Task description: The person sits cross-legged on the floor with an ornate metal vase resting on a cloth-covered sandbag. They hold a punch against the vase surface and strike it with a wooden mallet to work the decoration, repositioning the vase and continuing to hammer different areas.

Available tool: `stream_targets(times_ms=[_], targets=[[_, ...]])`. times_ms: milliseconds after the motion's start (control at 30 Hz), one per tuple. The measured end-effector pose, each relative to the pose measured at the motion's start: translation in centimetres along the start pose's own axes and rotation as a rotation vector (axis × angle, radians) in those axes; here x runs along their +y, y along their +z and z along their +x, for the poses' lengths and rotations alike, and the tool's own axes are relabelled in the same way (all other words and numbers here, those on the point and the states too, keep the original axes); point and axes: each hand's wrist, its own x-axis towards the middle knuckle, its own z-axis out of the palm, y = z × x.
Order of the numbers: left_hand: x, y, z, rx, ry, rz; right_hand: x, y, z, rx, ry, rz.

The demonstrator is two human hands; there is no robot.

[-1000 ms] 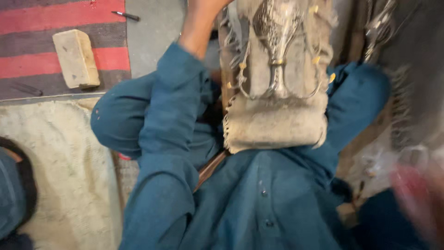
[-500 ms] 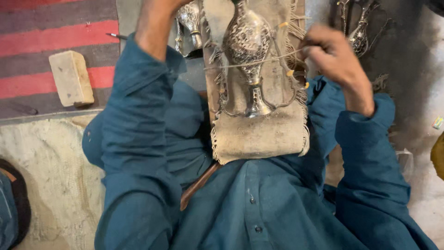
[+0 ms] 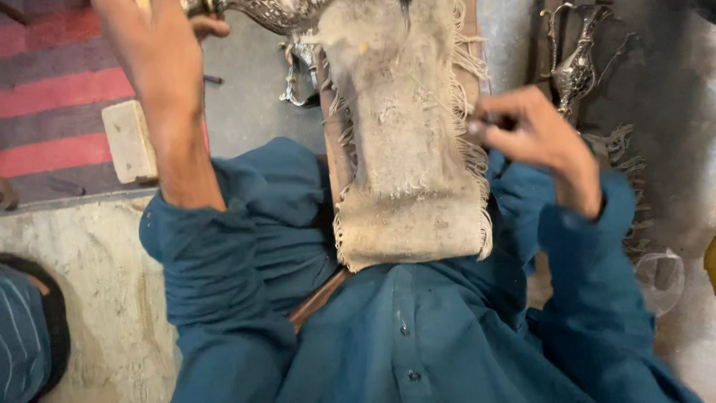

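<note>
Head view: left hand [image 3: 160,33] gripping ornate embossed silver metal vessel [image 3: 280,11] far left, rigid, weighty, dent-prone; right hand [image 3: 533,134] pinching small dark tool [image 3: 488,119].

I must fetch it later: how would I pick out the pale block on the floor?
Start at the red and grey striped rug on the left. The block lies on its right edge, beside the person's raised left forearm. It alone is plain, pale and brick-shaped; the nearby metal pieces are ornate and shiny.
</note>
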Motion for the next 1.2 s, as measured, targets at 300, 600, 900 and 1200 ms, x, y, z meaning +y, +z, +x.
stream_targets(times_ms=[300, 600, 900, 1200], targets=[[3.1, -0.1, -10.0, 0.288, -0.248, -0.559, 1.0, -3.1, 10.0, -0.114, -0.184, 0.049], [4.5, 1.6, -17.4, 0.074, -0.592, -0.651, 5.2, -6.8, 14.6, 0.031, 0.034, -0.161], [2.8, 6.9, -18.4, 0.026, -0.428, -0.547, 0.5, -8.2, 9.8, -0.012, -0.138, -0.243], [8.0, 11.5, -21.9, -0.26, -0.445, -0.704, 9.8, -2.1, 9.6, 0.547, -0.286, -0.291]])
